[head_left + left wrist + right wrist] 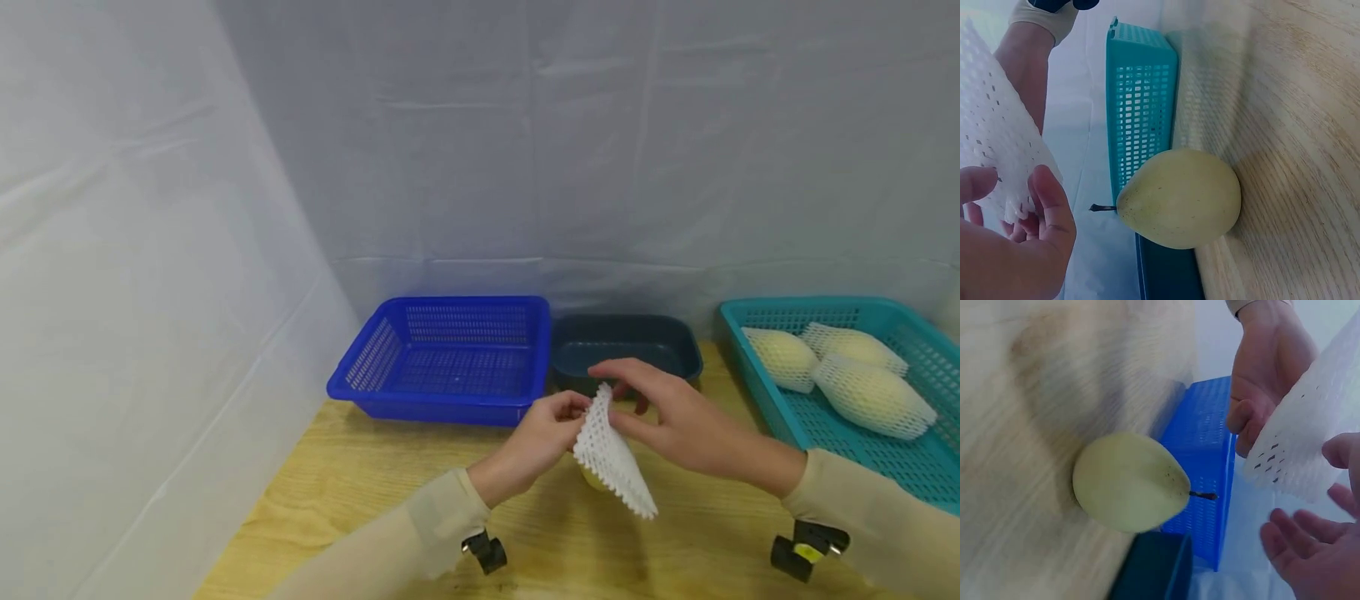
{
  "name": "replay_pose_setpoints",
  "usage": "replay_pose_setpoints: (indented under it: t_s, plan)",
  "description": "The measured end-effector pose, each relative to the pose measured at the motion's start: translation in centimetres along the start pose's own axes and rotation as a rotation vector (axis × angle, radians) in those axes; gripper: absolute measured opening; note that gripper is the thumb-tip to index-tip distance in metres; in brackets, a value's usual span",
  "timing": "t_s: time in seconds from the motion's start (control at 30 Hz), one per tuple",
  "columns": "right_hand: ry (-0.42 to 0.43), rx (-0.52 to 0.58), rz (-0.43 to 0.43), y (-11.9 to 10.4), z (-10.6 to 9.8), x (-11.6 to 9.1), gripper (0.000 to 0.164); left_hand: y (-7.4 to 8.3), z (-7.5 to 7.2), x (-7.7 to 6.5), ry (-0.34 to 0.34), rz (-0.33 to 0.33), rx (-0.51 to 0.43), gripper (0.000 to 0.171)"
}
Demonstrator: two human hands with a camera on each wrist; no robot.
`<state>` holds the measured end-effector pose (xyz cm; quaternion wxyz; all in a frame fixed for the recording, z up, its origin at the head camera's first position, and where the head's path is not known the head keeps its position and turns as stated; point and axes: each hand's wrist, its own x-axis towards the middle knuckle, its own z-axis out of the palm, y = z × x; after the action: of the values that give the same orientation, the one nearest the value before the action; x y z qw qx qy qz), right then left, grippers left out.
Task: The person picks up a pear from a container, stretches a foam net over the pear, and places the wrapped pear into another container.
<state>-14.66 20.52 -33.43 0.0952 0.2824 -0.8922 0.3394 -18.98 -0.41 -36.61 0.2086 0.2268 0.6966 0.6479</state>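
A white foam fruit net point(609, 454) is held above the table, its wide mouth slanting down to the right. My left hand point(534, 440) pinches the net's edge between thumb and curled fingers. On the other side is my right hand point(686, 421), its thumb at the net and its fingers loosely spread, as the right wrist view shows. Below both hands a pale yellow pear point(1179, 199) stands on the table, stem up and unwrapped. In the head view the net hides most of that pear point(592, 477).
A blue basket point(442, 410) stands at the back left, beside a dark basin point(678, 333). At the right a teal basket point(772, 400) contains three netted pears, one being the front pear point(873, 396). White sheeting point(480, 167) rises behind and along the left.
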Motion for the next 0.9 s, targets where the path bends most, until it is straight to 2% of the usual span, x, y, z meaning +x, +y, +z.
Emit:
replay_pose_setpoints:
  t_s: [0.13,0.37,0.57,0.77,0.9]
  plan:
    - [-0.051,0.103,0.123,0.1,0.3,-0.3,0.046,-0.2,0.2,0.0,-0.012,0.001,0.0,0.021]
    - [-0.013,0.264,0.155,0.5,1.0,-0.6,0.037,-0.5,0.5,-0.1,-0.016,-0.029,-0.043,0.009]
    - [-0.001,0.465,0.215,0.9,1.2,-0.9,0.037,-0.8,0.7,-0.1,-0.071,-0.075,-0.13,0.009]
    - [0.04,0.48,0.32,1.3,1.4,-1.2,0.034,-1.1,0.8,-0.1,-0.026,-0.094,-0.177,0.014]
    - [0.081,0.492,0.367,1.6,1.6,-1.4,0.04,-1.4,0.8,0.0,0.018,-0.108,-0.206,0.015]
